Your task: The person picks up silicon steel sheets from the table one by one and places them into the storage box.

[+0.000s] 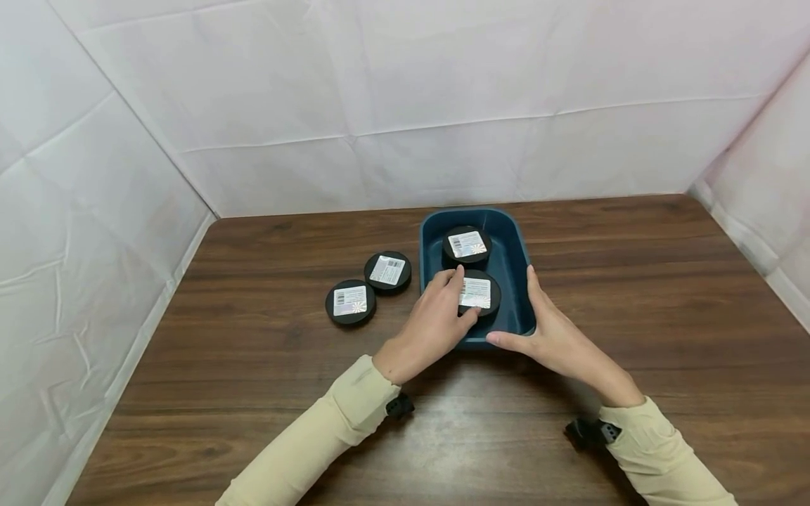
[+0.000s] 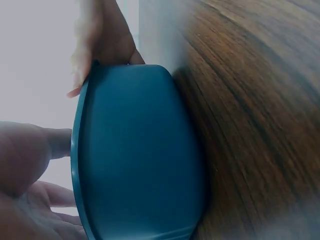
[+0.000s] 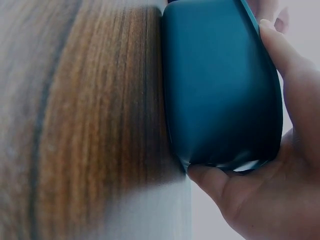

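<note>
A brown wood-grain tabletop [image 1: 253, 351] carries a blue, round-cornered plastic tray [image 1: 514, 288] close to the middle of its far edge. The right hand [image 1: 557, 341] grips the tray's near right corner, thumb along the near rim, fingers against the right side. The left hand [image 1: 430, 323] angles over the left rim, thumb and fingers pinching a black, white-labelled round disc [image 1: 479, 293] inside. Another such disc [image 1: 467, 246] sits near the tray's far edge; two more discs [image 1: 350, 303] lie left of it on the tabletop.
</note>
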`<state>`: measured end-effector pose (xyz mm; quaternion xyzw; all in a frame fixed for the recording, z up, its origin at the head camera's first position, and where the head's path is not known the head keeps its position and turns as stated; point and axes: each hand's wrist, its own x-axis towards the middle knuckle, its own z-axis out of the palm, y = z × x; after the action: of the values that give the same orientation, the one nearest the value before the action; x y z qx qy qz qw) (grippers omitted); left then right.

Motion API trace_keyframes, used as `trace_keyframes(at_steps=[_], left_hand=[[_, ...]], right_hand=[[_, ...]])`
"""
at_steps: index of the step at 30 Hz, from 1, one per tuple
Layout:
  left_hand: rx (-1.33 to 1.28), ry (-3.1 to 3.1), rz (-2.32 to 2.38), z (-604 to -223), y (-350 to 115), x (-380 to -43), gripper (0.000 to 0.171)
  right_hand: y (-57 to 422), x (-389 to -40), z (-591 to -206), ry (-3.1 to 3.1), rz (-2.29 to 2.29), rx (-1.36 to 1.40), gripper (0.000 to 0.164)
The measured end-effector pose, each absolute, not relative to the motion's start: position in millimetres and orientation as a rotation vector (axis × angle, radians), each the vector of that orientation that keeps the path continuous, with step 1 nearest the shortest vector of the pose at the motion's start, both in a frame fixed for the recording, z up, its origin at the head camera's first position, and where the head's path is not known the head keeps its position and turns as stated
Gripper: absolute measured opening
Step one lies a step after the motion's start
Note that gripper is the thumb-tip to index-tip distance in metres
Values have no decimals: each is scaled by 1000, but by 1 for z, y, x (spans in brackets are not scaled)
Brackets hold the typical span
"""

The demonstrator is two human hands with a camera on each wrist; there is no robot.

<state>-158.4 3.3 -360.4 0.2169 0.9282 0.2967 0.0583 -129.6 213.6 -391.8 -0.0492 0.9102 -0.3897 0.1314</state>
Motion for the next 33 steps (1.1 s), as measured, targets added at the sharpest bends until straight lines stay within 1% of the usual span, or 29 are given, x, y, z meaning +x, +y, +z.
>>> trace_keyframes(at_steps=[13, 19, 23, 33], left_hand=[[683, 2857, 1169, -361, -2, -154, 53], [710, 2886, 1204, -361, -12, -149, 42], [738, 2874, 1248, -361, -16, -147, 39], [910, 2970, 1402, -370, -29, -138, 26]], right_hand=[[214, -132, -390, 2656, -1129, -141, 127], [214, -131, -391, 2643, -1149, -144, 126], [216, -131, -390, 2639, -1154, -142, 126], [215, -130, -392, 2643, -1133, -141, 126]])
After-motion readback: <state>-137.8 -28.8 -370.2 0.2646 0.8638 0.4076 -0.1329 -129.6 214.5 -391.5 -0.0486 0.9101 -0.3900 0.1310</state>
